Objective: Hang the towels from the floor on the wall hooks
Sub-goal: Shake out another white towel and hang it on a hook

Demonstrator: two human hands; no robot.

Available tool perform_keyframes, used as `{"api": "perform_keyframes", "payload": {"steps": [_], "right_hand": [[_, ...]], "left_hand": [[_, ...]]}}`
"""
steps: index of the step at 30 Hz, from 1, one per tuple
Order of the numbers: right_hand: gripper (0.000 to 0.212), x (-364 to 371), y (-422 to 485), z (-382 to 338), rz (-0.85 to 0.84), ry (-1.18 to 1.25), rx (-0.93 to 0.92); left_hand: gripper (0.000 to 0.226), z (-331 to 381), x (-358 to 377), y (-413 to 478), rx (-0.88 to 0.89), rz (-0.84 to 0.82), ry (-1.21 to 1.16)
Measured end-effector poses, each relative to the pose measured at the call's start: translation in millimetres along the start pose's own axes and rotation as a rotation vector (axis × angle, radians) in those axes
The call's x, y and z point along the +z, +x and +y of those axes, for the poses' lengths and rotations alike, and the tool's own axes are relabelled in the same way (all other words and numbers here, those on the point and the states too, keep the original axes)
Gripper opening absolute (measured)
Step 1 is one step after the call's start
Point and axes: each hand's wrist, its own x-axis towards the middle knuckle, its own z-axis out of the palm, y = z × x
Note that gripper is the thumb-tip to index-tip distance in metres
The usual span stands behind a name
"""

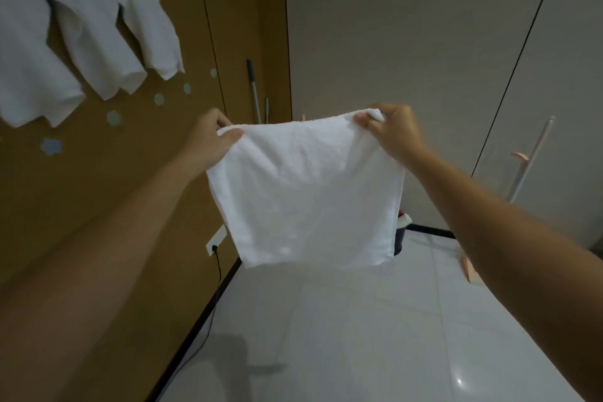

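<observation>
A white towel [306, 192] hangs spread in the air in front of me, above the grey floor. My left hand [212, 137] pinches its upper left corner and my right hand [391, 129] pinches its upper right corner. Three white towels [91, 29] hang side by side on the brown wall at the upper left; their hooks are hidden by the cloth. Pale flower-shaped hooks [113, 117] run in a slanted row on the wall below them.
A mop handle [254, 88] leans in the corner behind the towel. A white and pink coat stand [532, 157] is at the right. A wall socket [215, 240] with a black cable sits low on the brown wall. A dark bin [400, 238] peeks out behind the towel.
</observation>
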Motion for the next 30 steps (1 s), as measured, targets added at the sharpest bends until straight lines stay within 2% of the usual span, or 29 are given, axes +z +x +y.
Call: {"api": "perform_keyframes", "payload": {"steps": [4,6,11,14,16,19,25,30], "right_hand": [[0.022,3.9,79.5,40.9,-0.023,-0.042,-0.035],[0.027,6.7,124.1,57.6,-0.051,-0.087,-0.066],[0.023,23.3,224.7,81.2,-0.211,-0.177,-0.163],[0.019,48.4,272.4,95.1,-0.286,-0.132,-0.236],[0.017,71.9,302.4,99.9,-0.344,-0.095,-0.285],[0.02,112.4,347.8,105.6,-0.396,-0.05,-0.327],[0.023,188.6,446.8,99.1,-0.357,0.005,-0.386],[0.017,251.4,532.7,93.0,-0.378,-0.048,-0.451]], "left_hand": [[0.019,3.6,40.2,66.1,-0.001,0.036,0.025],[0.017,6.7,56.9,100.3,-0.021,0.052,0.028],[0.01,8.6,92.3,175.8,-0.07,0.104,0.05],[0.022,-4.6,103.9,210.3,-0.061,0.103,0.074],[0.036,-19.3,106.8,238.7,-0.061,0.065,0.098],[0.046,-39.3,106.6,281.3,-0.078,0.066,0.123],[0.04,-74.5,93.4,376.3,-0.11,0.145,0.156],[0.038,-99.3,72.7,454.4,-0.125,0.159,0.242]]}}
